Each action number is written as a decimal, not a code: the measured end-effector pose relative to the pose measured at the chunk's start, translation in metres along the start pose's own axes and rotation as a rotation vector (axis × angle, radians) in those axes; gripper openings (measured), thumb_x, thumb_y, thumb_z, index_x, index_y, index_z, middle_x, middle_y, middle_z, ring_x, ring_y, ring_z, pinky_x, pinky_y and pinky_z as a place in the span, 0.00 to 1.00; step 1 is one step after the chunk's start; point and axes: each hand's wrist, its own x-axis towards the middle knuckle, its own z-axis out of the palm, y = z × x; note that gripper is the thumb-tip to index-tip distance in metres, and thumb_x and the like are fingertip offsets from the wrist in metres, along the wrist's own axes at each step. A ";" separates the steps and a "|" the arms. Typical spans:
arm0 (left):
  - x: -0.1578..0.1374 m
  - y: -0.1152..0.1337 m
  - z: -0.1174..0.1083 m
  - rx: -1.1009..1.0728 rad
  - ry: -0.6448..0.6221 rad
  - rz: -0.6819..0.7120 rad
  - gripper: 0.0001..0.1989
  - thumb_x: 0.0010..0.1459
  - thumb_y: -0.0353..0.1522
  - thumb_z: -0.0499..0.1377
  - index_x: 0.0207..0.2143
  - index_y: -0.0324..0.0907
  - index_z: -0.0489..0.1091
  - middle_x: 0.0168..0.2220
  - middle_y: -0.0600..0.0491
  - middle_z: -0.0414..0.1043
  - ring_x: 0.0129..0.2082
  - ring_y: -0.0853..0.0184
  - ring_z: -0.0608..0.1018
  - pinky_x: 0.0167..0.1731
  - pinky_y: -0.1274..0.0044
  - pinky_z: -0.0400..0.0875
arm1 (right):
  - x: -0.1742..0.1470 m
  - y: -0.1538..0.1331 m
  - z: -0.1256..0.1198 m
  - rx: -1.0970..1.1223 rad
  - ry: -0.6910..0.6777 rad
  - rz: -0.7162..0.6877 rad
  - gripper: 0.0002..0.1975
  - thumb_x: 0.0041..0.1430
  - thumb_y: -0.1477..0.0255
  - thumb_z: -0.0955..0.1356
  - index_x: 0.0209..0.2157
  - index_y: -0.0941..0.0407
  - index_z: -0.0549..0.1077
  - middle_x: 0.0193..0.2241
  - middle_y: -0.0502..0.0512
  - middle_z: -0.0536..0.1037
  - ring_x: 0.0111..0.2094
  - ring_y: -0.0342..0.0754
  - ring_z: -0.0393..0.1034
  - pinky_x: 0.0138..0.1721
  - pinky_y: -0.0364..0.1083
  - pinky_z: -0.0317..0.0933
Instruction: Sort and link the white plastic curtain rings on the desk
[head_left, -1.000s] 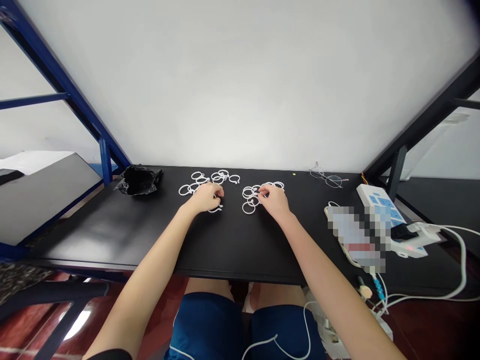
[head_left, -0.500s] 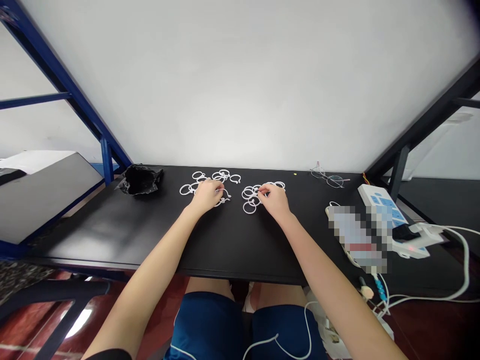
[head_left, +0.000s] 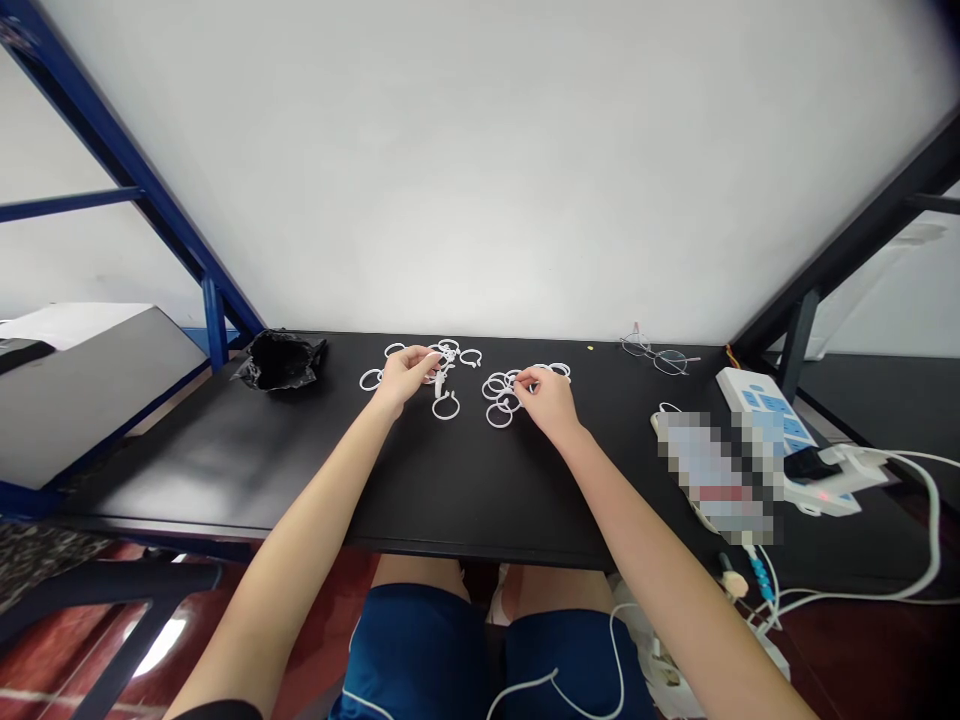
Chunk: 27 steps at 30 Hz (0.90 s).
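the left hand (head_left: 401,375) pinches a white plastic ring (head_left: 445,406), lifted from the far-left pile (head_left: 457,354); the right hand (head_left: 550,398) rests with fingers closed on the right pile (head_left: 501,392). many rings seem left unsorted.

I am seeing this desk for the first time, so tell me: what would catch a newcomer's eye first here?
Most striking are the white rings scattered in two clusters at the middle back of the black table. The left hand lifts a ring with a hanging ring below it, while the right hand fingers the right cluster. Off to the right lie eyeglasses and a white power strip; a crumpled black bag sits at left.
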 end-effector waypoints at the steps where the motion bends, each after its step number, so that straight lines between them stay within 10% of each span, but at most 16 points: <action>1: 0.000 0.000 0.000 -0.014 0.002 -0.016 0.20 0.43 0.45 0.66 0.32 0.38 0.73 0.28 0.51 0.75 0.28 0.69 0.75 0.30 0.77 0.70 | 0.000 0.000 0.000 0.002 -0.001 -0.001 0.06 0.51 0.72 0.66 0.30 0.54 0.76 0.30 0.50 0.79 0.28 0.45 0.68 0.31 0.44 0.60; 27: 0.000 -0.011 0.007 0.092 -0.190 -0.108 0.19 0.50 0.48 0.58 0.26 0.40 0.68 0.43 0.47 0.74 0.44 0.63 0.74 0.37 0.76 0.71 | -0.001 -0.002 0.002 0.026 -0.002 -0.038 0.06 0.53 0.71 0.66 0.29 0.54 0.76 0.29 0.51 0.79 0.27 0.45 0.68 0.29 0.44 0.59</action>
